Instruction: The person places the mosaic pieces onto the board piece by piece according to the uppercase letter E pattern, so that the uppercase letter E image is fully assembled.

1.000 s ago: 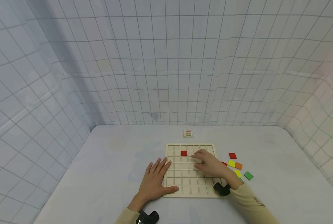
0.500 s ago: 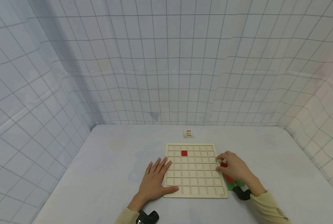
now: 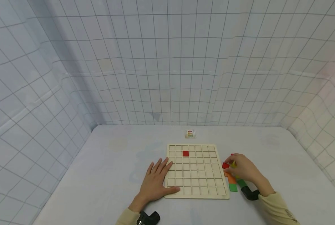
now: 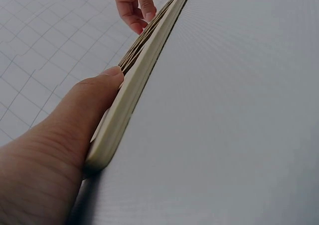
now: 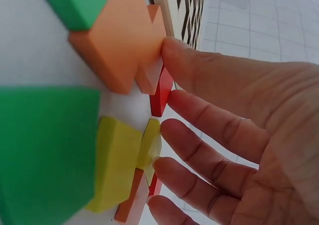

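Note:
A cream grid board (image 3: 196, 197) lies flat, with a red square (image 3: 185, 153) in one upper cell. The left hand (image 3: 154, 182) is spread over its left edge, thumb on the lower left corner; the left wrist view shows that thumb (image 4: 84, 105) against the rim. Just right of the board, the right hand (image 3: 244, 168) is low over loose tiles, thumb and index finger on either side of a red tile (image 3: 225, 165). In the right wrist view the index fingertip of the right hand (image 5: 169, 68) is at the red tile (image 5: 160, 98); whether the thumb touches it is unclear.
Orange (image 3: 231, 179), green (image 3: 233, 187) and yellow tiles lie around and partly under the right hand. A small card with a coloured grid pattern (image 3: 190, 134) lies behind the board. Grid-patterned sheets (image 3: 181, 62) hang behind and at both sides of the white table (image 3: 114, 156).
The right hand has moved right from above the board to the loose tiles, shifting slightly farther right over the last half second. The left hand has stayed in place.

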Motion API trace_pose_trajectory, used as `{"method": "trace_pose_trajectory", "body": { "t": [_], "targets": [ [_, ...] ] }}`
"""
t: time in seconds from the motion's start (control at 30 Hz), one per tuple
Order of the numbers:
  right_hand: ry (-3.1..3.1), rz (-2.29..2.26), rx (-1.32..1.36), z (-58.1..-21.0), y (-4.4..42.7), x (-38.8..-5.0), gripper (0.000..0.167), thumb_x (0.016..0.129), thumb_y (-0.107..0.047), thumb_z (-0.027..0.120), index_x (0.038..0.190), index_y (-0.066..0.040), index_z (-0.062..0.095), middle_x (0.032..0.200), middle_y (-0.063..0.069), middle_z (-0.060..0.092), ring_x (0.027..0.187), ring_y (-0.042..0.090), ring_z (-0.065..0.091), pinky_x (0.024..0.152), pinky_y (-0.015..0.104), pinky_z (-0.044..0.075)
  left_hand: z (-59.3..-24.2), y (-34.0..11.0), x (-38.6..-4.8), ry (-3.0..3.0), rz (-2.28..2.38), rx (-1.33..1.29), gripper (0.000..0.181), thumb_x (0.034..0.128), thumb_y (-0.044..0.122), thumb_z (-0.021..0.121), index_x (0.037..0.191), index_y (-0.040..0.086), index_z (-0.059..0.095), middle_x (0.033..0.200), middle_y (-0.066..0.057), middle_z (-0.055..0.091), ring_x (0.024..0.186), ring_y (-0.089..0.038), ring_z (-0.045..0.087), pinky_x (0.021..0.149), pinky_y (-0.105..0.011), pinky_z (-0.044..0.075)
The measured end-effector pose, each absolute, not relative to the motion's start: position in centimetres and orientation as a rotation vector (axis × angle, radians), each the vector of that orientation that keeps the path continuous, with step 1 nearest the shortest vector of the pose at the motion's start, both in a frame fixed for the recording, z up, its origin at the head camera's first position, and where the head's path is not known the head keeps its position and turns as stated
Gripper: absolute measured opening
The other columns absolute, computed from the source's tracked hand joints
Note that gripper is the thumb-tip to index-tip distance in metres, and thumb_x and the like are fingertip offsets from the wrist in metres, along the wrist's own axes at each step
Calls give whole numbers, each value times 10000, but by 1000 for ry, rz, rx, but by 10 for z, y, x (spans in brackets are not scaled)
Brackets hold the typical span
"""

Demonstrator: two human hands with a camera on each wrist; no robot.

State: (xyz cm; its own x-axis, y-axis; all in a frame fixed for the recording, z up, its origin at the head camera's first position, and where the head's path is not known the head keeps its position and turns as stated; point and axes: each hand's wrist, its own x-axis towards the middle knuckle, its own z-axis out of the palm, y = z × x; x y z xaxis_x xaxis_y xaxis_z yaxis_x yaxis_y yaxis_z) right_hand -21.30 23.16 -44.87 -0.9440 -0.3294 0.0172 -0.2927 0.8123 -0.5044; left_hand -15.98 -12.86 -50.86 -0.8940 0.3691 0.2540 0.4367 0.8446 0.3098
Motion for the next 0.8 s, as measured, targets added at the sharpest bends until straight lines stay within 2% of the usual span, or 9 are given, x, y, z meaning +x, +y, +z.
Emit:
{"method": "trace_pose_trajectory", "body": {
  "t": [0.1, 0.2, 0.4, 0.7, 0.8],
  "targets": [
    [2910, -810, -468, -449, 231, -215, 171, 785, -172, 784, 921, -94, 716, 877, -11, 597, 810, 196, 531, 705, 368, 458, -510, -129, -160, -2834, -528, -625, 1000, 745, 812, 474, 1501, 177, 315, 1549, -22, 237, 1417, -255, 155, 1108, -490, 71],
    [2905, -818, -419, -451, 230, -218, 153, 790, -188, 783, 898, -111, 707, 835, -17, 577, 733, 164, 492, 645, 333, 438, -510, -129, -160, -2830, -523, -624, 997, 745, 812, 473, 1502, 183, 314, 1548, -20, 240, 1416, -254, 158, 1111, -485, 68],
    [2923, -796, -394, -452, 230, -222, 158, 787, -214, 786, 864, -114, 691, 784, -14, 555, 703, 172, 480, 608, 329, 420, -508, -128, -160, -2846, -526, -614, 991, 747, 813, 467, 1503, 191, 310, 1553, -7, 225, 1421, -238, 142, 1117, -469, 50],
    [2960, -741, -409, -454, 230, -225, 192, 787, -178, 779, 926, -73, 699, 793, -7, 552, 726, 171, 499, 612, 341, 447, -509, -128, -161, -2844, -536, -615, 993, 749, 812, 467, 1499, 179, 320, 1552, -13, 230, 1420, -240, 145, 1116, -472, 51],
    [2988, -711, -433, -455, 229, -224, 176, 787, -178, 779, 902, -66, 707, 802, -7, 563, 741, 175, 520, 636, 363, 470, -509, -128, -161, -2844, -529, -615, 987, 751, 812, 463, 1498, 182, 324, 1551, -14, 235, 1419, -242, 149, 1115, -477, 54]
  ]
}}
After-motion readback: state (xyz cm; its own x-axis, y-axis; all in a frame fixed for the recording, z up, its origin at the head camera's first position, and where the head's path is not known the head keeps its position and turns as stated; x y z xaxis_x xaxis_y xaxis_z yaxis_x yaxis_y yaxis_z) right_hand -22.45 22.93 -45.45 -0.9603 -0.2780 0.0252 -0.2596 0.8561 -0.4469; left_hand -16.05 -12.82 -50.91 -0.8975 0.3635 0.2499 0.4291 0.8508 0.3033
